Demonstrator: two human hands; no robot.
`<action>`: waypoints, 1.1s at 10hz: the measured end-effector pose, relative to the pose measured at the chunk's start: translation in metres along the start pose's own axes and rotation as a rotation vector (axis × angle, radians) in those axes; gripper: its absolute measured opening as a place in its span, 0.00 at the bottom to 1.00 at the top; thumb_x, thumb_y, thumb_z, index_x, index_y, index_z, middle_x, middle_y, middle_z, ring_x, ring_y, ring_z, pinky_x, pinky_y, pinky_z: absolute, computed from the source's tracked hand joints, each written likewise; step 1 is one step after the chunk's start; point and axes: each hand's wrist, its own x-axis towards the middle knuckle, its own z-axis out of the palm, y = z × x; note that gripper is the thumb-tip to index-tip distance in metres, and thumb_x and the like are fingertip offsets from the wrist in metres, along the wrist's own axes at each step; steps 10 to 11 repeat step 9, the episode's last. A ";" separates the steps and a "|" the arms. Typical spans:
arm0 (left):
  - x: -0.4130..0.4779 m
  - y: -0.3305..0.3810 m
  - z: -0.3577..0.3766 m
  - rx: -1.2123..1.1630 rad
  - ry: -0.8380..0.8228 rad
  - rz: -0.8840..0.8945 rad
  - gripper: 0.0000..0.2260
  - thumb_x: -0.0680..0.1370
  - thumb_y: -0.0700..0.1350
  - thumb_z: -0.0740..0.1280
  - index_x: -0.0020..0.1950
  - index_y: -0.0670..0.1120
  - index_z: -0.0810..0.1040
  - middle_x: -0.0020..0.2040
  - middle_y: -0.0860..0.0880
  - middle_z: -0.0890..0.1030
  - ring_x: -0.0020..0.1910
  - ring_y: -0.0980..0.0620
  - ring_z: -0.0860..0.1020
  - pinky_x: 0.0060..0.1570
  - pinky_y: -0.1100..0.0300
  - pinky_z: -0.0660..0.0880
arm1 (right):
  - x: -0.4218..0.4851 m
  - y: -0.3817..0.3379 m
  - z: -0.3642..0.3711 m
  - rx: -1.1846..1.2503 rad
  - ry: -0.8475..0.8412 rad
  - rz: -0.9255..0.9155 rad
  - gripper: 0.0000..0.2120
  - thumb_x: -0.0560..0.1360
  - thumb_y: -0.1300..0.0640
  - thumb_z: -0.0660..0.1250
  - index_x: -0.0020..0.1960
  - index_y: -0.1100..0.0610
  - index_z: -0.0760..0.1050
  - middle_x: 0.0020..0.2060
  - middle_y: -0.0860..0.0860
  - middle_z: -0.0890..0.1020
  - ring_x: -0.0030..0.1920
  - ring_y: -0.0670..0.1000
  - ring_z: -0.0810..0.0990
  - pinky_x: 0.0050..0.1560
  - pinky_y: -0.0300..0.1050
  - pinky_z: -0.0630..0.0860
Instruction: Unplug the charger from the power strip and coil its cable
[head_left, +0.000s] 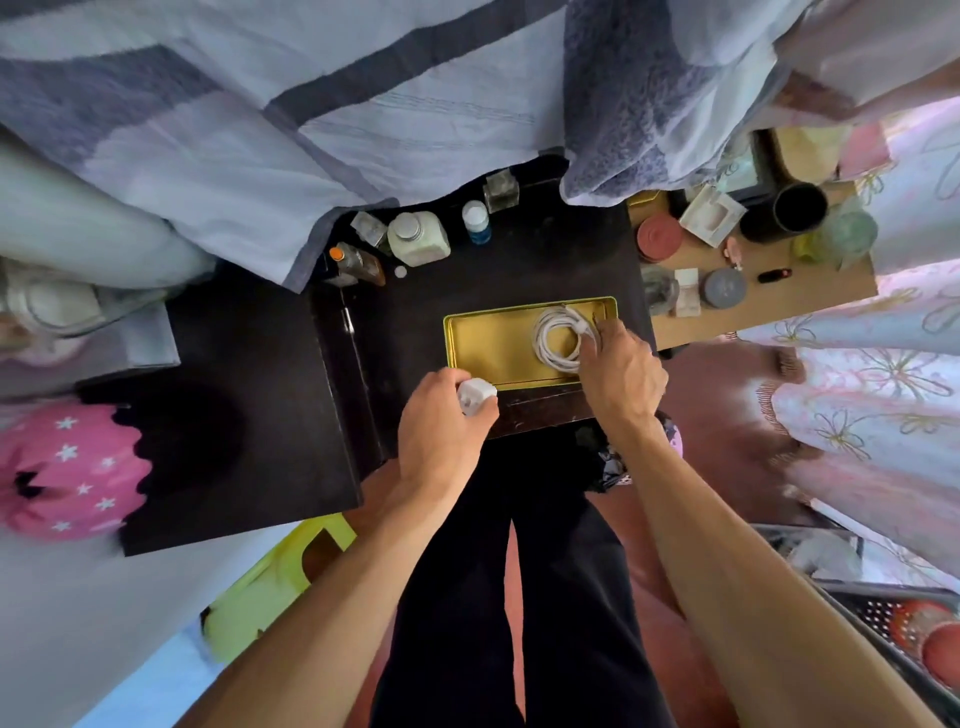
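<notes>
A white charger plug (477, 396) sits in my left hand (441, 421), fingers curled round it, just in front of the near left corner of a gold tin tray (483, 343). The white cable (558, 338) lies coiled in a ring inside the tray's right half. My right hand (621, 374) reaches over the tray's right side, its fingertips on the coil's right edge; whether they pinch the cable is hidden. No power strip shows.
The tray rests on a dark wooden table (405, 332). Bottles and jars (418, 239) stand along its far edge under hanging blue cloth (311, 104). A cluttered brown shelf (753, 280) is to the right. A yellow stool (275, 582) stands at the lower left.
</notes>
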 end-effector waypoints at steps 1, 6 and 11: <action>0.026 0.007 0.004 0.119 -0.002 0.029 0.15 0.75 0.51 0.73 0.59 0.46 0.81 0.50 0.49 0.83 0.47 0.50 0.81 0.44 0.53 0.81 | -0.035 0.008 -0.020 0.221 0.043 0.000 0.12 0.83 0.50 0.65 0.60 0.53 0.83 0.51 0.52 0.87 0.50 0.59 0.86 0.46 0.50 0.75; 0.110 0.011 0.054 0.611 -0.105 0.133 0.07 0.80 0.45 0.69 0.48 0.44 0.85 0.44 0.45 0.87 0.43 0.45 0.86 0.38 0.55 0.76 | -0.210 0.133 0.016 0.491 -0.331 0.462 0.11 0.80 0.59 0.73 0.40 0.47 0.84 0.32 0.46 0.88 0.27 0.42 0.81 0.45 0.59 0.83; 0.087 0.017 0.041 0.422 -0.099 0.010 0.16 0.79 0.55 0.70 0.52 0.42 0.83 0.48 0.43 0.86 0.47 0.42 0.85 0.43 0.52 0.79 | -0.210 0.114 -0.028 0.588 -0.166 0.408 0.04 0.80 0.54 0.74 0.48 0.46 0.86 0.40 0.46 0.90 0.41 0.47 0.88 0.55 0.59 0.85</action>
